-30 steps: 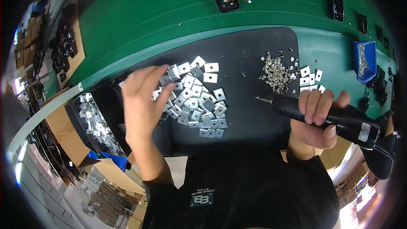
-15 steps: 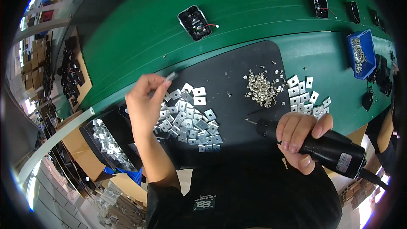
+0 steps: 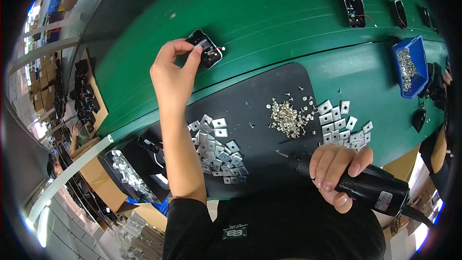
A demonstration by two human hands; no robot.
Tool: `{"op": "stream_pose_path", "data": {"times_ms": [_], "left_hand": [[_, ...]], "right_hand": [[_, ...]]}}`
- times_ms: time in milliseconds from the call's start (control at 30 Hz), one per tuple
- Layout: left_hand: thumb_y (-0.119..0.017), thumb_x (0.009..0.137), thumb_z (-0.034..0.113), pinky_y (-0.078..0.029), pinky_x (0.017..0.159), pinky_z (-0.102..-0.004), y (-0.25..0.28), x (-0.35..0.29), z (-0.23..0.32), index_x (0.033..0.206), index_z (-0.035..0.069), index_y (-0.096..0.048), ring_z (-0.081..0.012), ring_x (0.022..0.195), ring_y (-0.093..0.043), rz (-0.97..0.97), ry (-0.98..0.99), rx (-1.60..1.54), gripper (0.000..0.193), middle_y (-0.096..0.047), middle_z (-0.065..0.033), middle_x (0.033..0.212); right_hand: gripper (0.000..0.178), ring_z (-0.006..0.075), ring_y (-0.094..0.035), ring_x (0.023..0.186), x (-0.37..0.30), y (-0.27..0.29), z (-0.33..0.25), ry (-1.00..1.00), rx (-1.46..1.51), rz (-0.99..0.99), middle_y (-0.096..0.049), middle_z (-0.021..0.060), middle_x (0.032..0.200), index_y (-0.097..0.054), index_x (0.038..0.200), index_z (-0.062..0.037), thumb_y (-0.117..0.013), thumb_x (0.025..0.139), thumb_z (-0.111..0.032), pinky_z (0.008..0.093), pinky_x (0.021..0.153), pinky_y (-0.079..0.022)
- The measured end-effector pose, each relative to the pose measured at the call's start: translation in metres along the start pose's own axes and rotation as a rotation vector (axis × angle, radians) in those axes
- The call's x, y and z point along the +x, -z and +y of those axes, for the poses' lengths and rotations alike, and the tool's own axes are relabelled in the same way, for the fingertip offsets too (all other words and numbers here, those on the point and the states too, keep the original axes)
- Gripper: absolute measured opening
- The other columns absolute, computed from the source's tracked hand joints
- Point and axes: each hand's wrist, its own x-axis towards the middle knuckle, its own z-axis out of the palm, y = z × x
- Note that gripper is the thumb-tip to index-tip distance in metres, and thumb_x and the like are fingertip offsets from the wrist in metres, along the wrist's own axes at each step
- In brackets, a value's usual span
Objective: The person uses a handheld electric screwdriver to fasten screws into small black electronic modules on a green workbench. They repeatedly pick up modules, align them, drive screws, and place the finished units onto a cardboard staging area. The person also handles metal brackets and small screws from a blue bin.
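My left hand (image 3: 174, 71) is stretched out over the green conveyor belt (image 3: 269, 24), with its fingertips pinched on a small black casing (image 3: 208, 50) that shows a metal plate and wires inside. My right hand (image 3: 337, 166) grips a black electric screwdriver (image 3: 365, 190) near the front edge, its tip pointing left over the black mat (image 3: 260, 96). On the mat lie a heap of small silver plates (image 3: 219, 153) and a pile of screws (image 3: 287, 117).
More silver plates (image 3: 344, 125) lie right of the mat. A blue bin of screws (image 3: 409, 67) stands at the right. Other black casings (image 3: 355, 7) ride further along the belt. A box of metal parts (image 3: 127, 175) sits at lower left.
My left hand has left the pile of plates and reached far out to the black casing on the belt. My right hand keeps holding the screwdriver in about the same place.
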Motion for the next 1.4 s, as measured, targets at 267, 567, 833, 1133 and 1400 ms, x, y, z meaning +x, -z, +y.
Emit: {"op": "stream_pose_path", "data": {"times_ms": [267,567,833,1133,1400], "left_hand": [[-0.068,0.075,0.013,-0.052,0.078,-0.0329,-0.009,0.011,-0.009,0.102,0.002,-0.066,-0.0257,0.086,-0.066,-0.051,-0.197,-0.035,0.030,-0.067,-0.0147,0.094],[-0.076,0.073,0.013,-0.050,0.072,-0.0350,0.033,-0.045,0.015,0.096,0.005,-0.068,-0.0269,0.081,-0.063,-0.103,-0.253,-0.176,0.025,-0.067,-0.0100,0.090],[-0.075,0.070,0.012,-0.046,0.080,-0.0373,0.026,-0.159,0.037,0.097,0.006,-0.067,-0.0257,0.089,-0.060,-0.343,-0.250,-0.260,0.028,-0.066,-0.0070,0.094],[-0.080,0.064,0.020,-0.041,0.089,-0.0386,0.016,-0.159,0.047,0.108,0.005,-0.065,-0.0291,0.103,-0.058,-0.394,-0.394,-0.201,0.049,-0.064,-0.0100,0.111],[-0.083,0.058,0.018,-0.039,0.078,-0.0333,0.012,-0.171,0.068,0.088,0.005,-0.069,-0.0213,0.085,-0.061,-0.169,-0.517,-0.174,0.036,-0.069,-0.0036,0.089]], "right_hand": [[0.051,0.0126,-0.053,0.052,-0.006,-0.018,0.000,0.040,-0.072,0.279,-0.055,-0.0012,0.066,-0.035,0.106,-0.0128,-0.075,0.076,-0.023,0.0243,0.054,-0.045],[0.050,0.0115,-0.047,0.057,-0.010,-0.021,-0.006,-0.071,-0.032,0.237,-0.050,0.0001,0.068,-0.037,0.109,-0.0123,-0.075,0.078,-0.024,0.0253,0.059,-0.036],[0.046,0.0107,-0.045,0.059,-0.008,-0.021,-0.016,-0.023,-0.008,0.235,-0.049,-0.0007,0.068,-0.040,0.110,-0.0126,-0.073,0.079,-0.020,0.0254,0.058,-0.032],[0.044,0.0086,-0.045,0.062,-0.001,-0.027,-0.031,0.078,0.124,0.193,-0.048,-0.0032,0.072,-0.045,0.113,-0.0129,-0.069,0.077,-0.018,0.0255,0.064,-0.037],[0.047,0.0150,-0.052,0.071,-0.004,-0.028,-0.044,0.049,0.124,-0.089,-0.054,-0.0001,0.079,-0.039,0.123,-0.0181,-0.068,0.086,-0.025,0.0314,0.069,-0.043]]}}
